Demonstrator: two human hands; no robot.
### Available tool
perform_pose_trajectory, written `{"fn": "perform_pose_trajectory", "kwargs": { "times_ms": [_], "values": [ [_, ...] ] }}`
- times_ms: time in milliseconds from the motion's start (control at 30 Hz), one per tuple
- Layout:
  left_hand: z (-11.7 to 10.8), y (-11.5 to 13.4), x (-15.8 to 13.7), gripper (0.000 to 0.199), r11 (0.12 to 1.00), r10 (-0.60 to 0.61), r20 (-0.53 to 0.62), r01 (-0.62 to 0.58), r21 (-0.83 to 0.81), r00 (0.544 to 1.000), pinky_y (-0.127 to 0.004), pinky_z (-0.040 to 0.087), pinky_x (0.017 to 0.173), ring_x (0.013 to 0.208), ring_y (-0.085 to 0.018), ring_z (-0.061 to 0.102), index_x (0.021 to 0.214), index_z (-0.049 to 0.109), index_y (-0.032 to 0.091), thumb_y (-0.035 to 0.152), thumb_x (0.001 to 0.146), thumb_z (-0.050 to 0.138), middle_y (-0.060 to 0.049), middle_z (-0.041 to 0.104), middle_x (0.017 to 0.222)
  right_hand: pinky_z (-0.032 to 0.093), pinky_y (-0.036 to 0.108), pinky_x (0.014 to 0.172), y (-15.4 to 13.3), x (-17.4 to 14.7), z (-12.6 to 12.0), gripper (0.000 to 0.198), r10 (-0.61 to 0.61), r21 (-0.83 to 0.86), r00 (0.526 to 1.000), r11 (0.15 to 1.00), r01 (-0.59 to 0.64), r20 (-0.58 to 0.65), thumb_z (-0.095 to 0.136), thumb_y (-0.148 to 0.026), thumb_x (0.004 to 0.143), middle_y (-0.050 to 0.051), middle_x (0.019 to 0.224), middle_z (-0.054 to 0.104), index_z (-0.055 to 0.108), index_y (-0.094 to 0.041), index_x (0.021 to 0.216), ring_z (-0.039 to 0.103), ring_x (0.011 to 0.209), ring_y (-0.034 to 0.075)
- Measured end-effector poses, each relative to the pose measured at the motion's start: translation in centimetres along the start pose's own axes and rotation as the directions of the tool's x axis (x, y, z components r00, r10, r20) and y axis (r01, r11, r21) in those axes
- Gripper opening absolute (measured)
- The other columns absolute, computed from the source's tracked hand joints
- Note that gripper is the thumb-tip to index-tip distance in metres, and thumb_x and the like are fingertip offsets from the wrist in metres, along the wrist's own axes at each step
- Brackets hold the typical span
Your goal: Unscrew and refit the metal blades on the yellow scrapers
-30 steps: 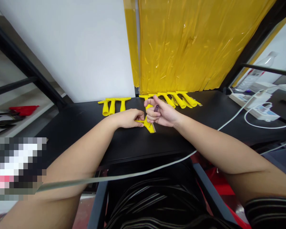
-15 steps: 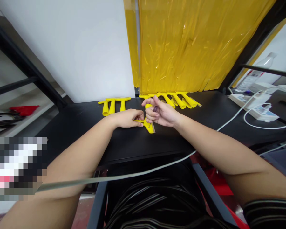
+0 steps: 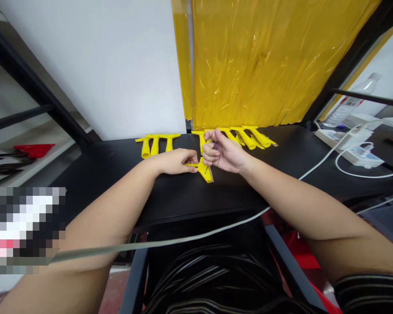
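A yellow scraper (image 3: 203,171) with a thin blade strip along its edge rests on the black table in front of me. My left hand (image 3: 181,161) is closed, pinching its handle from the left. Over its right side, my right hand (image 3: 224,152) curls around a screwdriver (image 3: 216,145); only a bit of the dark purple handle shows between the fingers. The tip end meets the scraper near small metal screws, though fingers partly hide the contact. Behind my hands lie more yellow scrapers (image 3: 247,138) on the right, overlapping, and three yellow handled pieces (image 3: 154,146) on the left.
Behind the black table (image 3: 170,200) stand a white panel (image 3: 118,65) and a yellow taped sheet (image 3: 255,61). Power strips (image 3: 360,155) and a plastic bottle (image 3: 350,102) sit at the right. A pale cable (image 3: 196,237) crosses in front of my body.
The fingers of my right hand have curled in more around the screwdriver, with the index finger drawn back. My left hand and the scraper stay in place.
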State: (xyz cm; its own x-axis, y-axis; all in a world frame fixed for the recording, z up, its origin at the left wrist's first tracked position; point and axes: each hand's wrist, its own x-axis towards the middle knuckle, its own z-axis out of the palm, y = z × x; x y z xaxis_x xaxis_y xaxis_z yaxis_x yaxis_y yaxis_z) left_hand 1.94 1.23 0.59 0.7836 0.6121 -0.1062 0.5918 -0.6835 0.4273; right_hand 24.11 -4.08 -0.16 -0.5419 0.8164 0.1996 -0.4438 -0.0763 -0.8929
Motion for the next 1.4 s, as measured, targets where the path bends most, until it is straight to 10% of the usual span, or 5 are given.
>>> {"fn": "perform_pose_trajectory", "kwargs": {
  "times_ms": [233, 567, 867, 1033, 1400],
  "values": [
    [0.1, 0.0, 0.0, 0.035, 0.999, 0.033, -0.020, -0.034, -0.040, 0.999, -0.030, 0.048, 0.077, 0.089, -0.020, 0.064, 0.103, 0.063, 0.019, 0.050, 0.086, 0.069, -0.006, 0.070, 0.102, 0.046, 0.027, 0.064, -0.2, 0.1, 0.3, 0.042, -0.053, 0.022, 0.997, 0.998, 0.054, -0.049, 0.064, -0.053, 0.103, -0.003, 0.078, 0.052, 0.046, -0.021, 0.080, 0.052, 0.066, 0.012],
    [0.0, 0.4, -0.1, 0.036, 0.999, 0.037, -0.043, -0.038, -0.032, 0.998, -0.029, 0.047, 0.076, 0.086, -0.019, 0.064, 0.102, 0.065, 0.018, 0.050, 0.085, 0.070, -0.006, 0.072, 0.100, 0.027, 0.022, 0.046, -2.3, -0.2, -0.9, 0.044, -0.172, 0.030, 0.977, 0.984, 0.177, -0.124, 0.061, -0.067, 0.099, -0.010, 0.055, 0.028, 0.054, -0.024, 0.089, 0.024, 0.044, 0.009],
    [-1.2, 0.5, -0.9, 0.037, 0.981, 0.117, -0.238, -0.150, -0.125, 0.964, -0.033, 0.051, 0.078, 0.089, -0.021, 0.066, 0.104, 0.065, 0.018, 0.052, 0.091, 0.072, -0.007, 0.072, 0.100, 0.035, 0.019, 0.046, -1.7, 0.0, -2.3, 0.015, -0.186, -0.686, 0.899, 0.711, -0.155, -0.397, 0.076, -0.026, 0.093, 0.006, 0.083, 0.073, 0.068, -0.016, 0.084, 0.058, 0.059, 0.009],
    [-0.9, 1.0, -0.9, 0.034, 0.974, 0.155, -0.310, -0.198, -0.112, 0.938, -0.034, 0.052, 0.079, 0.090, -0.022, 0.067, 0.104, 0.068, 0.018, 0.049, 0.089, 0.073, -0.007, 0.072, 0.101, 0.021, 0.020, 0.038, -1.5, 0.2, -1.0, 0.009, 0.039, -0.503, 0.871, 0.804, -0.319, -0.489, 0.075, -0.020, 0.093, 0.005, 0.082, 0.071, 0.067, -0.017, 0.096, 0.063, 0.059, 0.011],
    [-0.7, 2.3, -0.7, 0.024, 0.983, 0.183, -0.290, -0.169, 0.074, 0.939, -0.030, 0.041, 0.070, 0.073, -0.017, 0.057, 0.095, 0.068, 0.017, 0.041, 0.090, 0.071, -0.004, 0.068, 0.086, 0.018, 0.019, 0.040, 0.4, 0.7, -2.5, 0.037, -0.052, -0.478, 0.919, 0.865, -0.154, -0.391, 0.087, -0.017, 0.069, -0.008, 0.068, 0.051, 0.062, -0.020, 0.097, 0.032, 0.047, 0.004]
  ]
}}
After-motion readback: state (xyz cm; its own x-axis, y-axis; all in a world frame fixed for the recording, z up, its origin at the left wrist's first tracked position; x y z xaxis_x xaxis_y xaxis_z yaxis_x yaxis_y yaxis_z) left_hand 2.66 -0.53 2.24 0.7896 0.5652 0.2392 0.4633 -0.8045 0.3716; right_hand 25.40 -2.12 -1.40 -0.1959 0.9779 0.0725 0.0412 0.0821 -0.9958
